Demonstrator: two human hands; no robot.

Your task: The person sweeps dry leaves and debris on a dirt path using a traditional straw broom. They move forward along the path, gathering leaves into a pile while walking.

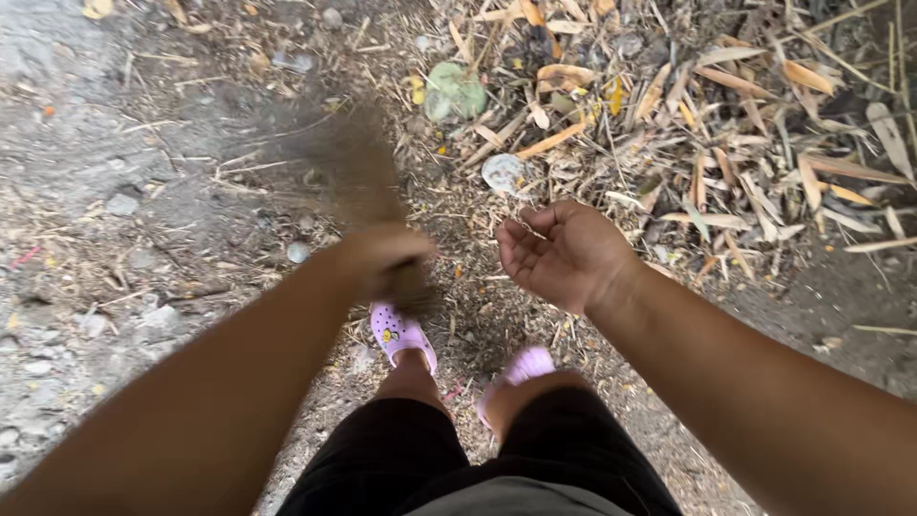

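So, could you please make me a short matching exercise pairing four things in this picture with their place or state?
Things:
1. left hand
2. right hand
3. pink clogs
4. dry leaf pile

Places or states:
A. heaped on the ground at the upper right
B. open, palm turned up, holding nothing
C. on the person's feet, below the hands
D. blurred, closed around a blurred brown broom

Pairs: 1-D, 2-B, 3-C, 4-A
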